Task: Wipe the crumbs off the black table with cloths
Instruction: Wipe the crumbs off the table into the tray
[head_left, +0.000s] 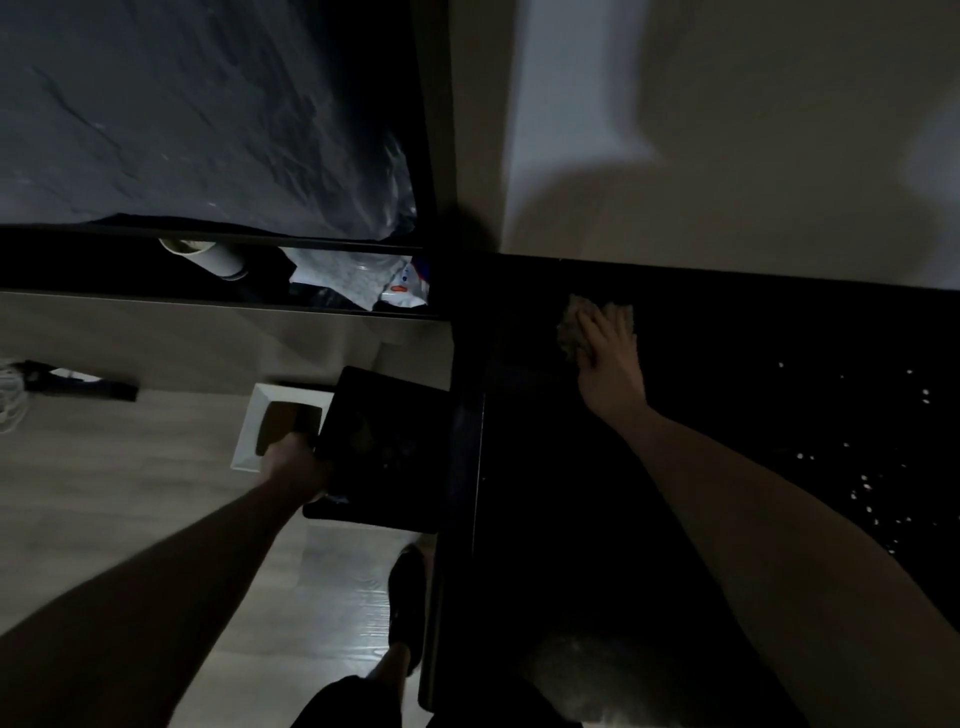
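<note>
The black table (597, 493) fills the right half of the head view. My right hand (608, 358) lies flat with its fingers spread on a beige cloth (571, 325) near the table's far left corner. White crumbs (862, 483) are scattered over the table's right side. My left hand (291, 462) grips the left edge of a black tray (384, 447), held just beside and below the table's left edge.
A white square bin (275, 415) stands on the pale floor under the tray. A shelf with a cup (208, 254) and plastic packets (363, 280) is at the back left. A light wall rises behind the table. My foot (405, 597) stands near the table's edge.
</note>
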